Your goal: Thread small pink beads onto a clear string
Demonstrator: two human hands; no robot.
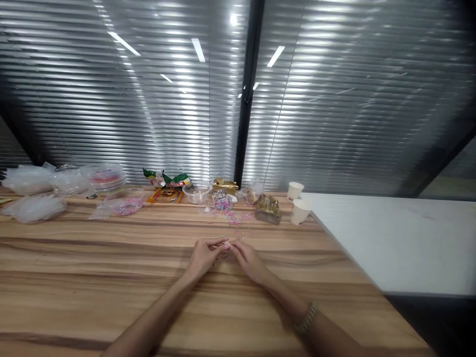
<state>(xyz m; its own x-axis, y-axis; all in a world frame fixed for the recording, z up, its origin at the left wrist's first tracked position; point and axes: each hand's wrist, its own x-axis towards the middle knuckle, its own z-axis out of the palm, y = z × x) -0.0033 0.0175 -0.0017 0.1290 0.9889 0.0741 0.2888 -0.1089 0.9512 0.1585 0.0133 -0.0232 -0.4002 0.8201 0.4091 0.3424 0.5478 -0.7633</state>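
Observation:
My left hand (204, 255) and my right hand (248, 257) meet over the middle of the wooden table (238, 317). Fingertips and thumbs on both sides are pinched together around something too small to make out. A bit of thin, beaded-looking material (223, 255) shows just below the fingertips. Just beyond the hands, small pink and white pieces (236, 217) lie scattered on the wood. Behind them stands a small clear container of similar colourful pieces (223, 202).
Two paper cups (300, 212) and a gold-wrapped pack (267, 209) stand at the back right. Along the back are a clear bowl (197, 193), green snack bags (174, 179), a tray of pink pieces (128, 206), stacked lids (107, 177) and plastic bags (35, 207). Window blinds rise behind.

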